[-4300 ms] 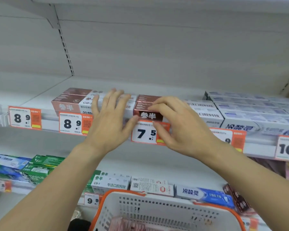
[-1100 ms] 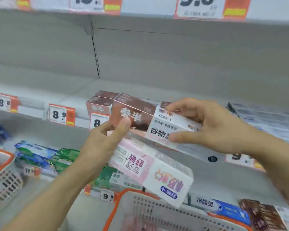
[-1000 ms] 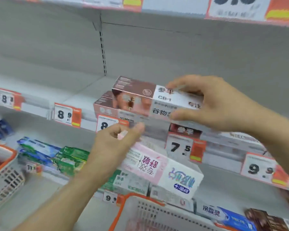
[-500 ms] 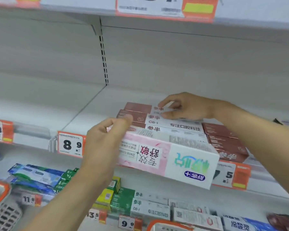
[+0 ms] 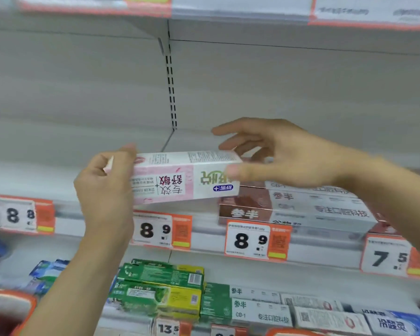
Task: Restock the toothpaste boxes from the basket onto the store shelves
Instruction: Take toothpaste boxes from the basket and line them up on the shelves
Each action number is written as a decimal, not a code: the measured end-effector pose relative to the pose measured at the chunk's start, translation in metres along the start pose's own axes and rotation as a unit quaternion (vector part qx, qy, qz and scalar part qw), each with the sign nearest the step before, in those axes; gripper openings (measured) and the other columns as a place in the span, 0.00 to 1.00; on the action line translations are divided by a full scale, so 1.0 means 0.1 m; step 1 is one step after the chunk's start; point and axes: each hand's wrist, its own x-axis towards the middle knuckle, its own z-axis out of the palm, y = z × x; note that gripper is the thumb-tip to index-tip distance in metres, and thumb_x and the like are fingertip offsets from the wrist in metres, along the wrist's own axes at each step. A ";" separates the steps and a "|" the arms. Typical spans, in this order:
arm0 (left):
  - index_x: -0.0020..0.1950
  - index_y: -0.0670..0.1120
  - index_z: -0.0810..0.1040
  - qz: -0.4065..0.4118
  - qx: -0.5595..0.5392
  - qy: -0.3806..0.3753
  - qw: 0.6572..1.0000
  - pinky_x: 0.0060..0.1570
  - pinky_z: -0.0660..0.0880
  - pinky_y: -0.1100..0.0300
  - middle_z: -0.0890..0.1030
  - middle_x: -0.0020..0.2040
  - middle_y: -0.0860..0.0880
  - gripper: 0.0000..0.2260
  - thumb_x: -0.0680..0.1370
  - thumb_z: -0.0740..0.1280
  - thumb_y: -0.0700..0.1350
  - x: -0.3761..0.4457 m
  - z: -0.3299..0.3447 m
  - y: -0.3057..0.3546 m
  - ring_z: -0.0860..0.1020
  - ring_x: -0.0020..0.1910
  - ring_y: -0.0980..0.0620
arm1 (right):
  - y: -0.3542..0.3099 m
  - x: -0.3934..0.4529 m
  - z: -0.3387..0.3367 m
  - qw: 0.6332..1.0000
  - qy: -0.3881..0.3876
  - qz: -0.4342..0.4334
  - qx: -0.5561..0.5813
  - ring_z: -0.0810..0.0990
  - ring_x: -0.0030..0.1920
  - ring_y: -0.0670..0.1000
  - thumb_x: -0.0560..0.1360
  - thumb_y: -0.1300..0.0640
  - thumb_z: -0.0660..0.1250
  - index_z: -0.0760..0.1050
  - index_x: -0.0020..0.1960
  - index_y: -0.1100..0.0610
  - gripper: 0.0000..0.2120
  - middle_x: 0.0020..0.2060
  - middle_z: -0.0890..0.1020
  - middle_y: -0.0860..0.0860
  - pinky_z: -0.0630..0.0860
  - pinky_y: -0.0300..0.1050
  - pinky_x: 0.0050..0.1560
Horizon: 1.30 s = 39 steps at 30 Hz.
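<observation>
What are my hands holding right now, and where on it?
A pink-and-white toothpaste box: left hand grips its left end, right hand pinches its right end.

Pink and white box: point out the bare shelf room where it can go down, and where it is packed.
The pink and white box is gripped at its ends by left hand and right hand. The middle shelf lies bare left of the brown and white boxes, behind the 8.9 tags. The lower shelf is crowded with green boxes.

right hand (image 5: 284, 154) off brown boxes (image 5: 289, 207), now gripping pink box (image 5: 184, 178) with left hand (image 5: 104, 183)
</observation>
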 end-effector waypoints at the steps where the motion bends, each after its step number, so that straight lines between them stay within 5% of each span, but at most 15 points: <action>1: 0.31 0.53 0.82 0.008 0.008 -0.001 1.000 0.39 0.72 0.51 0.78 0.27 0.56 0.09 0.67 0.72 0.57 0.07 -0.05 -0.02 0.76 0.32 0.49 | -0.06 0.09 0.11 0.999 -0.003 -0.004 -0.041 0.80 0.56 0.39 0.68 0.38 0.73 0.73 0.66 0.40 0.28 0.55 0.81 0.41 0.77 0.34 0.55; 5: 0.36 0.51 0.79 0.074 0.073 -0.003 0.995 0.36 0.72 0.57 0.78 0.29 0.57 0.11 0.77 0.70 0.53 0.28 -0.27 -0.06 0.75 0.32 0.55 | -0.14 0.35 0.42 0.997 0.027 -0.020 -0.076 0.81 0.53 0.44 0.71 0.49 0.77 0.78 0.62 0.48 0.21 0.52 0.84 0.43 0.77 0.44 0.56; 8: 0.44 0.51 0.80 0.096 0.191 -0.036 0.976 0.36 0.73 0.60 0.80 0.36 0.57 0.14 0.79 0.66 0.60 0.36 -0.40 0.00 0.76 0.33 0.59 | -0.15 0.43 0.56 0.997 0.045 -0.014 -0.060 0.82 0.51 0.46 0.71 0.51 0.78 0.79 0.60 0.49 0.19 0.50 0.84 0.44 0.77 0.49 0.58; 10: 0.54 0.51 0.79 0.094 0.233 -0.083 0.964 0.38 0.71 0.72 0.80 0.43 0.60 0.17 0.77 0.65 0.63 0.39 -0.50 0.02 0.77 0.40 0.68 | -0.21 0.48 0.61 0.996 0.077 -0.010 -0.037 0.82 0.50 0.48 0.70 0.53 0.78 0.78 0.60 0.49 0.19 0.50 0.84 0.44 0.79 0.50 0.56; 13: 0.65 0.54 0.75 0.121 0.264 -0.195 0.937 0.45 0.72 0.75 0.80 0.51 0.58 0.26 0.70 0.72 0.62 0.42 -0.64 0.00 0.77 0.50 0.69 | -0.40 0.57 0.57 0.973 0.200 0.019 0.115 0.85 0.46 0.51 0.68 0.56 0.80 0.77 0.60 0.52 0.22 0.47 0.84 0.49 0.83 0.48 0.51; 15: 0.63 0.55 0.78 0.140 0.283 -0.222 0.923 0.47 0.74 0.72 0.80 0.53 0.58 0.24 0.69 0.77 0.58 0.43 -0.66 -0.03 0.78 0.50 0.66 | -0.52 0.68 0.59 0.920 0.288 0.042 0.263 0.85 0.41 0.50 0.67 0.57 0.80 0.75 0.62 0.55 0.25 0.46 0.85 0.53 0.82 0.44 0.45; 19: 0.55 0.54 0.81 0.118 0.220 -0.171 0.953 0.38 0.74 0.74 0.83 0.47 0.56 0.15 0.71 0.75 0.55 0.31 -0.49 -0.09 0.80 0.42 0.66 | -0.69 0.89 0.87 0.858 0.255 0.059 0.442 0.85 0.49 0.56 0.69 0.62 0.78 0.68 0.63 0.60 0.27 0.52 0.83 0.58 0.83 0.54 0.50; 22: 0.49 0.52 0.82 0.090 0.213 -0.168 0.958 0.34 0.75 0.68 0.84 0.39 0.56 0.19 0.69 0.67 0.64 0.25 -0.42 -0.14 0.82 0.37 0.61 | -0.61 0.99 0.96 0.902 0.213 0.108 0.360 0.84 0.55 0.56 0.70 0.68 0.76 0.48 0.77 0.49 0.49 0.60 0.80 0.54 0.83 0.58 0.50; 25: 0.50 0.52 0.84 0.083 0.268 -0.223 0.934 0.37 0.73 0.66 0.85 0.39 0.57 0.22 0.72 0.62 0.67 0.24 -0.41 -0.16 0.82 0.40 0.61 | -0.47 1.07 0.84 0.941 0.176 0.130 0.258 0.85 0.53 0.51 0.69 0.64 0.78 0.32 0.79 0.49 0.61 0.58 0.82 0.49 0.81 0.58 0.57; 28: 0.69 0.50 0.75 0.121 0.324 -0.158 0.925 0.51 0.70 0.61 0.82 0.55 0.53 0.26 0.78 0.63 0.65 0.33 -0.45 -0.19 0.79 0.56 0.56 | -0.51 1.08 0.74 0.988 0.105 0.097 0.065 0.85 0.46 0.46 0.68 0.58 0.80 0.46 0.77 0.52 0.52 0.49 0.82 0.44 0.83 0.47 0.51; 31: 0.77 0.49 0.63 0.133 0.299 -0.112 0.938 0.58 0.67 0.60 0.74 0.68 0.49 0.28 0.80 0.66 0.54 0.40 -0.51 -0.18 0.73 0.65 0.51 | -0.61 1.10 0.80 0.996 0.019 0.051 -0.068 0.82 0.42 0.45 0.65 0.53 0.82 0.64 0.70 0.47 0.40 0.51 0.79 0.45 0.80 0.42 0.39; 34: 0.75 0.50 0.67 0.121 0.335 -0.165 0.920 0.57 0.66 0.62 0.74 0.68 0.50 0.25 0.79 0.67 0.53 0.37 -0.53 -0.15 0.72 0.66 0.52 | -0.55 1.09 0.96 0.987 -0.056 0.030 -0.147 0.80 0.49 0.44 0.62 0.47 0.83 0.75 0.63 0.46 0.32 0.53 0.81 0.46 0.75 0.40 0.46; 39: 0.64 0.51 0.80 0.139 0.435 -0.214 0.864 0.54 0.68 0.60 0.77 0.62 0.51 0.18 0.77 0.68 0.56 0.31 -0.59 -0.08 0.75 0.60 0.52 | -0.46 0.87 0.86 0.981 -0.101 0.032 -0.165 0.80 0.53 0.44 0.64 0.46 0.82 0.75 0.64 0.43 0.31 0.54 0.82 0.44 0.79 0.49 0.57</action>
